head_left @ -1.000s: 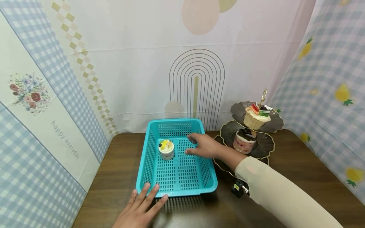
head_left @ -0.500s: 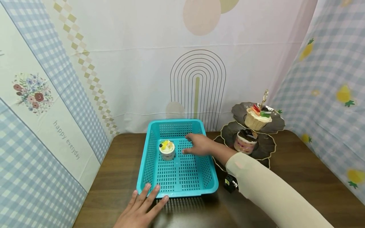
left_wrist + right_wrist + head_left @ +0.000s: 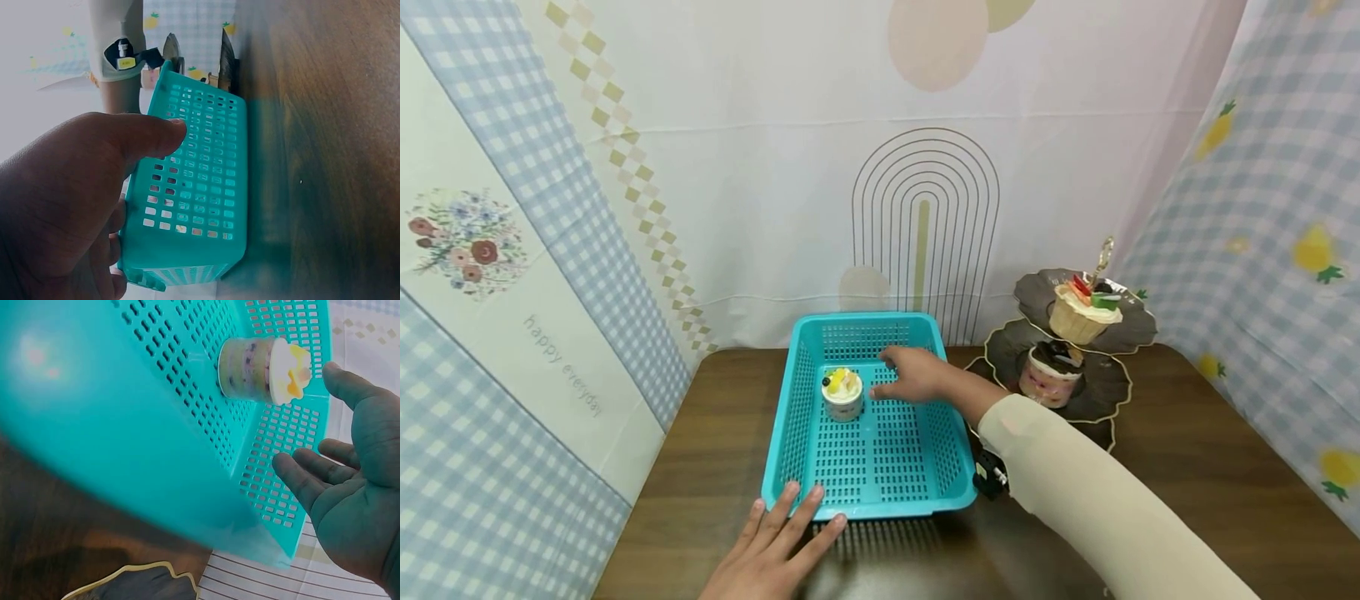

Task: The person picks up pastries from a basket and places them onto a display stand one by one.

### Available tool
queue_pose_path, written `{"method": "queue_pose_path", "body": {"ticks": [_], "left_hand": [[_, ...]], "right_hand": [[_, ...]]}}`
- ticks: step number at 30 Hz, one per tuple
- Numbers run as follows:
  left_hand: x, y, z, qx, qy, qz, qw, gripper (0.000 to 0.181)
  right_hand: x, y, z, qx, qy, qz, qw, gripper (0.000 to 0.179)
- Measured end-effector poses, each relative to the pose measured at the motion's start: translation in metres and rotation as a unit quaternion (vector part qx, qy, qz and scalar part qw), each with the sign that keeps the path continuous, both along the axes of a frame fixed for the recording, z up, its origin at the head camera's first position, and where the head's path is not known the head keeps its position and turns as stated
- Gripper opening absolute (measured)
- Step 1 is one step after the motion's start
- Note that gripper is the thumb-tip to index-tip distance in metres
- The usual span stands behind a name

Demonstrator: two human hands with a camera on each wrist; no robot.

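A turquoise perforated basket [image 3: 867,507] sits on the table, holding a clear dessert cup [image 3: 842,398] topped with white cream, yellow fruit and a dark berry. My right hand [image 3: 913,375] reaches over the basket's right side, just right of the cup. Its thumb and fingers are spread apart and hold nothing; a gap to the cup shows in the right wrist view. My left hand [image 3: 767,546] rests with straight, spread fingers at the basket's near-left corner. In the left wrist view its thumb [image 3: 156,134] lies in front of the perforated outer wall.
Right of the basket stands a tiered, dark scalloped stand [image 3: 1101,400] with gold edges. Its top tier carries a cream-topped cupcake [image 3: 1084,312]; a dark-topped dessert cup [image 3: 1051,375] is on the tier below. A patterned curtain [image 3: 775,208] hangs behind the wooden table [image 3: 677,467].
My right hand has moved left, closer to the cream-topped cup in the basket, its fingers still apart. The left hand and the basket stay in place.
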State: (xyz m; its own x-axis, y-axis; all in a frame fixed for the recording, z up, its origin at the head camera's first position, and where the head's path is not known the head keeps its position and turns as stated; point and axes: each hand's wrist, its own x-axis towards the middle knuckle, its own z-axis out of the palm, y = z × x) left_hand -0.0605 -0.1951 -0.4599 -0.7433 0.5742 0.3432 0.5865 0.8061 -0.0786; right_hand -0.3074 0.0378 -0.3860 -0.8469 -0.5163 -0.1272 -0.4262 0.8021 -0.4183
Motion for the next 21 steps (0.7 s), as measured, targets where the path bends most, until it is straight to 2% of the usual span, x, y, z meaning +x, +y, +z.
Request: {"method": "queue_pose_path", "body": {"ticks": [6,21], "left_hand": [[0.0,0.0,-0.001,0.005,0.009,-0.001,0.9999,0.09],[-0.001,0.0,-0.001,-0.001,0.005,-0.001,1.0,0.09]], "right_hand": [[-0.004,-0.006,-0.002,0.011,0.0,0.009,0.9999,0.077],[-0.012,-0.022,-0.004,-0.006,-0.002,0.005,1.0,0.075]]}}
